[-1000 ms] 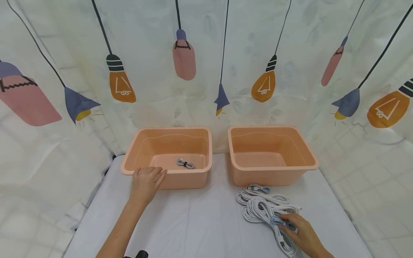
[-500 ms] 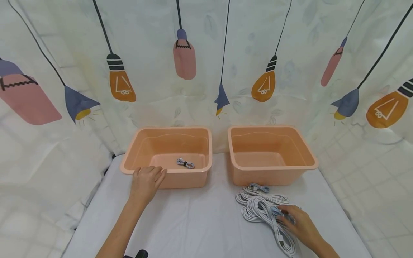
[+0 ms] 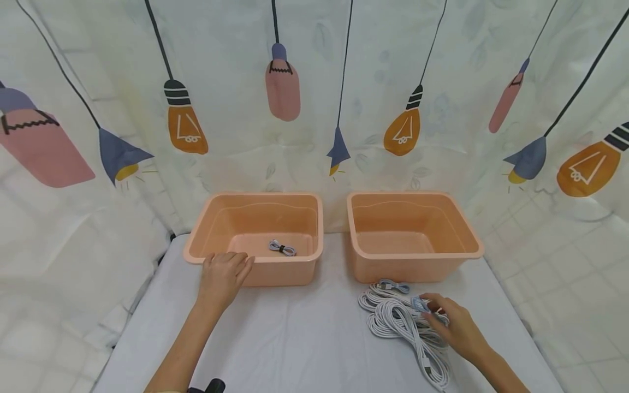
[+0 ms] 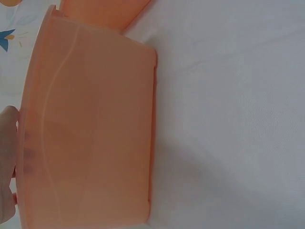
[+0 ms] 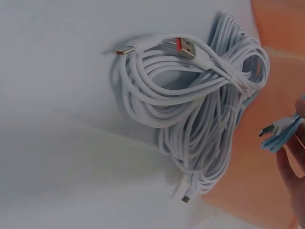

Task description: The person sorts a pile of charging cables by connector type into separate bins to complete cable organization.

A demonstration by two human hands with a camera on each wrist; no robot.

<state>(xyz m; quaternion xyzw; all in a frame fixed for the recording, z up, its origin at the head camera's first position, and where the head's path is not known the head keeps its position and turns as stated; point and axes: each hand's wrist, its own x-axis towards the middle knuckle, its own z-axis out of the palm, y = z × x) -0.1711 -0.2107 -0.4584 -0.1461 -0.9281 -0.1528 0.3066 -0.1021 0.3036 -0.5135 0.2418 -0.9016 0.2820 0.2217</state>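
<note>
My left hand (image 3: 223, 274) rests on the front rim of the left orange bin (image 3: 300, 256), fingers lying relaxed over the edge; the left wrist view shows the left hand (image 4: 7, 157) at the bin's rim (image 4: 28, 143). A small coiled cable (image 3: 282, 248) lies inside this bin. My right hand (image 3: 448, 323) pinches a light blue cable (image 3: 419, 304) just above a pile of white cables (image 3: 393, 319). In the right wrist view, the blue cable (image 5: 281, 134) hangs from my fingers (image 5: 294, 167) beside the white pile (image 5: 200, 109).
The right orange bin (image 3: 417, 262) stands behind the cable pile. Another light blue cable bundle (image 3: 391, 285) lies against its front wall. Everything sits on a white table (image 3: 304, 338), with a lamp-patterned curtain behind and at both sides.
My right hand has moved away from the near edge towards the right bin, drawing the light blue cable up along the white pile. My left hand has stayed on the rim.
</note>
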